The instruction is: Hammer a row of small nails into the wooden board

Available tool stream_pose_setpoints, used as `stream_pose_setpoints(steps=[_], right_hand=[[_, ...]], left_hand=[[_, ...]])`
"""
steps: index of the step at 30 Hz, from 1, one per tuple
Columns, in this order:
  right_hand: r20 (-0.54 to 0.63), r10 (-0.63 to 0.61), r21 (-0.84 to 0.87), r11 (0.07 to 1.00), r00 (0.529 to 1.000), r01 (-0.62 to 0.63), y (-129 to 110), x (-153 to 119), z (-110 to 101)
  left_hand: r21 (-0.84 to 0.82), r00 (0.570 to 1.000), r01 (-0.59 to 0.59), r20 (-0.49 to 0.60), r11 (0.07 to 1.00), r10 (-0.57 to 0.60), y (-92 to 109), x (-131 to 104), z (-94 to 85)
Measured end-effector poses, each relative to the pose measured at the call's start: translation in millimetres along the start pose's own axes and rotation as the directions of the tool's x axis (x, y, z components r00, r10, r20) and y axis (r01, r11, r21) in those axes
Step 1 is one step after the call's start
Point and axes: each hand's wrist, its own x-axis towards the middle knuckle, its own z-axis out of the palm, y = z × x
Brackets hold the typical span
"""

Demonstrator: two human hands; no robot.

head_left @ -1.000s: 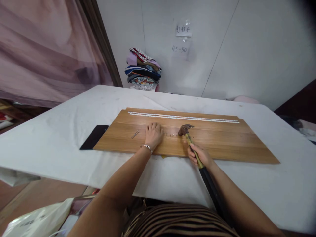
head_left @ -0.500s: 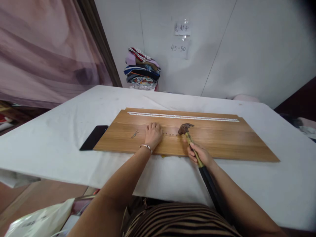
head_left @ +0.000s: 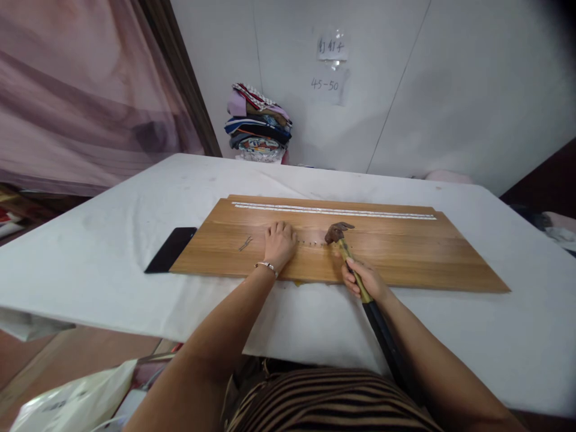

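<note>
Mid-frame, no noticeable shift; right hand (head_left: 365, 280) grips rusty-headed, yellow-and-black-handled claw hammer (head_left: 378, 327); left hand (head_left: 279, 246) palm-down, cannot tell grip; work appears paused.

Handwritten 钉钉子 on an upper paper (head_left: 332, 48), top centre of the frame, 45-50 on a lower paper (head_left: 327, 85) beneath, illegible print on a white bag (head_left: 72, 396), lower left, illegible marks on white strips (head_left: 333, 210) across the wooden board (head_left: 414, 255), centre.

likely home room | pink curtain (head_left: 90, 90) | folded clothes pile (head_left: 258, 129) | cloth-covered table (head_left: 126, 210)
</note>
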Motion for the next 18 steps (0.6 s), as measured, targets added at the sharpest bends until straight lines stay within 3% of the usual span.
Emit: stream_pose_setpoints(steps=[18], right_hand=[[-0.023, 0.027, -0.002, 1.000, 0.999, -0.027, -2.8, -1.9, 4.8]], left_hand=[[0.007, 1.000, -0.007, -0.012, 1.000, 0.007, -3.2, 0.5, 5.5]])
